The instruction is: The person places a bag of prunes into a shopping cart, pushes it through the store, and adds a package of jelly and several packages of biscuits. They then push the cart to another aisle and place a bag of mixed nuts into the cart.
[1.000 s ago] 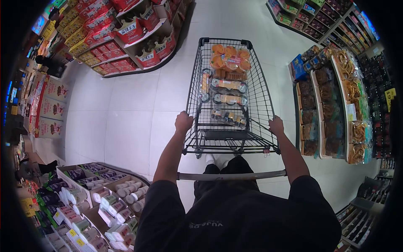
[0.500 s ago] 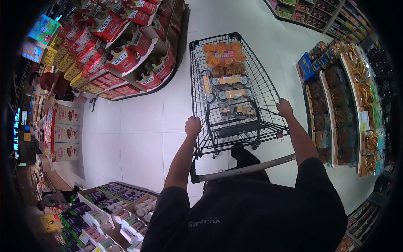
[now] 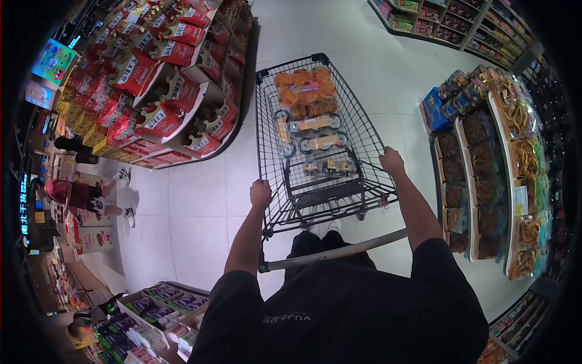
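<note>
Two hands, left hand (image 3: 260, 194) and right hand (image 3: 392, 162), are clamped on the shopping cart (image 3: 315, 151) rim's near corners, so it is steered between shelves.

Packs (image 3: 312, 130) in cart (image 3: 370, 151): labels unreadable, perhaps pastries.

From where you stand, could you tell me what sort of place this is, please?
Very likely a supermarket aisle: both hands grip a wire shopping cart of packaged food, with stacked red boxes and snack shelves alongside.
</note>
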`<state>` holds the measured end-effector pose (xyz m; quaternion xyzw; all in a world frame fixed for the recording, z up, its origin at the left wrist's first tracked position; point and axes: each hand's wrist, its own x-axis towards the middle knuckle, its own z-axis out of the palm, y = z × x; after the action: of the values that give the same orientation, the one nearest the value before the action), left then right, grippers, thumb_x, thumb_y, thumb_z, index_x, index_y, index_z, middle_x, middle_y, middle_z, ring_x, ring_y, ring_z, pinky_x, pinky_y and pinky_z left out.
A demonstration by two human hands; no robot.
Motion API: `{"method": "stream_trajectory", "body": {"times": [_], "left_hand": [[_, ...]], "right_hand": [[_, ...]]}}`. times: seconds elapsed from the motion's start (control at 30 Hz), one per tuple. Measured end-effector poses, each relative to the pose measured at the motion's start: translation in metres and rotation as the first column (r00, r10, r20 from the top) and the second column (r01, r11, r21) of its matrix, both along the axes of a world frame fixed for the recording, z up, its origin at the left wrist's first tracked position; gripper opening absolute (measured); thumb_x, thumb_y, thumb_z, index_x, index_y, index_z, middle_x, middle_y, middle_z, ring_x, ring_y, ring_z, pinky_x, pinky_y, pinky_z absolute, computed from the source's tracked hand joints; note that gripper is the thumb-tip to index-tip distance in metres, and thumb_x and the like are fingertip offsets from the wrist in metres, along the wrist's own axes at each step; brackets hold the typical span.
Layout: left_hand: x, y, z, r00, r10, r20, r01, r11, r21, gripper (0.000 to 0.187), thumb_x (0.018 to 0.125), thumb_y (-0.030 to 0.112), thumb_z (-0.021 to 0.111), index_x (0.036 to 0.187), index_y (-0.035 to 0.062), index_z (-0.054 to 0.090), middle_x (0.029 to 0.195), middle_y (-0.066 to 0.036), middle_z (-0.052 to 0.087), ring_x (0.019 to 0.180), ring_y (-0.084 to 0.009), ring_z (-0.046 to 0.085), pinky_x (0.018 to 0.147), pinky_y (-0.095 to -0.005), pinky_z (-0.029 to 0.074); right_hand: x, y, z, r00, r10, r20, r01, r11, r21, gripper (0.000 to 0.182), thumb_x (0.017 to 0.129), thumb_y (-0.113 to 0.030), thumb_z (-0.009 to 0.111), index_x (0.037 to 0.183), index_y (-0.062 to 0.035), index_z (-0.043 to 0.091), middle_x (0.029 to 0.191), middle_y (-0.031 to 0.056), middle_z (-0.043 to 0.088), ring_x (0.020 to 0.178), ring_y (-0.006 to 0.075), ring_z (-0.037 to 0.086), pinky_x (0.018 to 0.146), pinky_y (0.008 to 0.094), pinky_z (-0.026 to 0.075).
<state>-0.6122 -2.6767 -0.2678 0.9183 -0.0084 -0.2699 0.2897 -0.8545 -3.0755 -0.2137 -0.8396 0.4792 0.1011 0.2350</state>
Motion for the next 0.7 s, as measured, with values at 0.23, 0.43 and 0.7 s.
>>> {"method": "stream_trajectory", "body": {"times": [0.23, 0.43, 0.7], "left_hand": [[0.039, -0.030, 0.010, 0.998, 0.016, -0.053, -0.018, 0.999, -0.028, 0.033, 0.084, 0.029, 0.048, 0.080, 0.0007, 0.065, 0.070, -0.015, 0.067, 0.070, -0.0309, 0.067, 0.071, -0.0437, 0.052], [0.082, -0.067, -0.005, 0.999, -0.017, -0.050, 0.016, 1.000, -0.020, 0.039, 0.083, 0.029, 0.047, 0.094, -0.0027, 0.066, 0.092, -0.027, 0.066, 0.090, -0.0423, 0.064, 0.082, -0.0485, 0.050], [0.135, -0.131, -0.006, 0.997, -0.066, -0.031, 0.065, 0.998, -0.024, 0.042, 0.085, 0.031, 0.046, 0.101, -0.0031, 0.064, 0.099, -0.027, 0.065, 0.096, -0.0427, 0.062, 0.086, -0.0493, 0.048]], "right_hand": [[0.032, -0.016, -0.001, 0.999, -0.031, 0.040, 0.033, 0.998, -0.046, 0.032, 0.078, -0.020, 0.057, 0.104, -0.0020, 0.060, 0.097, 0.0213, 0.066, 0.093, 0.0382, 0.064, 0.081, 0.0455, 0.051], [0.059, -0.049, -0.006, 0.997, -0.071, 0.022, 0.072, 0.997, -0.042, 0.034, 0.079, -0.021, 0.057, 0.107, -0.0009, 0.060, 0.099, 0.0223, 0.066, 0.095, 0.0389, 0.063, 0.082, 0.0455, 0.051], [0.101, -0.098, -0.009, 0.994, -0.105, -0.033, 0.105, 0.994, -0.011, 0.037, 0.080, -0.023, 0.056, 0.110, -0.0022, 0.058, 0.105, 0.0219, 0.065, 0.100, 0.0390, 0.062, 0.087, 0.0470, 0.049]]}}
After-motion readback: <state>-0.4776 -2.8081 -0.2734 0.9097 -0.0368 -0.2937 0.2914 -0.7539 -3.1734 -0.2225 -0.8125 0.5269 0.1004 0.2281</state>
